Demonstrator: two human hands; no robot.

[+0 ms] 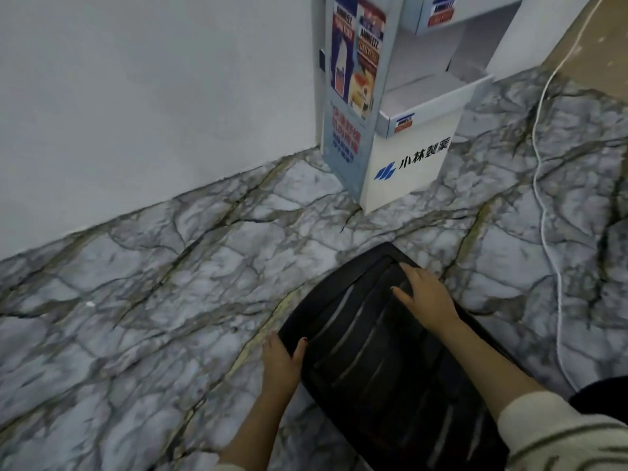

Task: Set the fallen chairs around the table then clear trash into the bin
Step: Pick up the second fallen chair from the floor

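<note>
Lying low on the floor (136,300) near its wall edge, the chair (373,362) shows a black slatted panel, long axis running from the person toward the stand (390,130). Left hand (280,363) grips the panel's left edge, thumb on top. Right hand (424,297) presses flat on the far end, fingers spread.

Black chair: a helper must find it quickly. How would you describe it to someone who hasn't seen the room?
From the white wall, go to the cardboard display stand at its end, then down the marbled floor toward the viewer. The black chair lies there, left hand gripping its edge, right hand flat on its slats. Unlike the white stand, it is dark and ribbed.
</note>
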